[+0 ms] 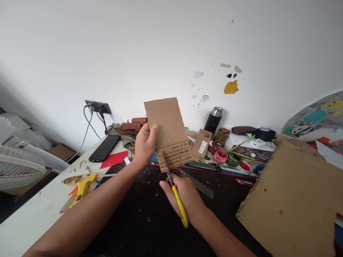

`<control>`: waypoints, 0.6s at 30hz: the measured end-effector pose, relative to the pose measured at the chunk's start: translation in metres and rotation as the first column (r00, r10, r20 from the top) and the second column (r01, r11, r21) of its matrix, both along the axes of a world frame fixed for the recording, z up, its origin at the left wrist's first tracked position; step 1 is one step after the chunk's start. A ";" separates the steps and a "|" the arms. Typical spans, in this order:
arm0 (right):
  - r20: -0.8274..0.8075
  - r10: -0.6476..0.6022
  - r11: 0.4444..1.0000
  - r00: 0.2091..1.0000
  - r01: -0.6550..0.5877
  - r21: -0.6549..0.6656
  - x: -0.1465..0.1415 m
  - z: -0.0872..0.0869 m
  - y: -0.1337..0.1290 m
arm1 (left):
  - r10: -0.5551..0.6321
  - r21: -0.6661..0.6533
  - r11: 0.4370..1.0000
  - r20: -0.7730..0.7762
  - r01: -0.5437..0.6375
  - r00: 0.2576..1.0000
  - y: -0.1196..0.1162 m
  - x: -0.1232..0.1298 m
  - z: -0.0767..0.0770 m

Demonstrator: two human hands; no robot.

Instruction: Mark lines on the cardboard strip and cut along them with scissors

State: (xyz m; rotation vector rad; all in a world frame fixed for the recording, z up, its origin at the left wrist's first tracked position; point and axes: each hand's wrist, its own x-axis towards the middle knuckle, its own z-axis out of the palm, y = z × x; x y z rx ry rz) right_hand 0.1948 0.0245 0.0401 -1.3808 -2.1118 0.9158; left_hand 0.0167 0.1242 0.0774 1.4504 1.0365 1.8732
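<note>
My left hand [145, 142] pinches the left edge of a brown cardboard piece [168, 123], thumb on its front face. The piece stands raised above the dark work surface, with black printed text along its lower part. In my right hand [184, 194] is a pair of scissors with yellow handles [180, 207]. Their blades point up and meet the cardboard's bottom edge, one blade showing in front of the printed area. A narrow printed flap sticks out at the cardboard's lower right.
A yellow glue gun [84, 187], red paper [114, 159] and a black phone [104, 148] lie at left. Behind the hands are a ruler [200, 186], paint pots [220, 156] and a black flask [213, 119]. A large cardboard sheet [292, 200] covers the right.
</note>
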 end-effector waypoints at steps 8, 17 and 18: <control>-0.009 0.004 0.999 1.000 -0.003 0.039 -0.002 -0.003 0.000 | 0.016 0.008 1.000 0.021 -0.016 1.000 0.001 0.001 -0.004; 0.062 -0.023 0.999 0.998 0.021 0.038 -0.004 0.000 -0.002 | 0.027 -0.012 1.000 0.017 -0.027 1.000 0.001 0.001 -0.005; 0.070 -0.024 0.999 0.997 0.021 0.040 -0.004 0.000 -0.002 | 0.029 -0.013 1.000 0.017 -0.029 0.999 0.001 0.001 -0.005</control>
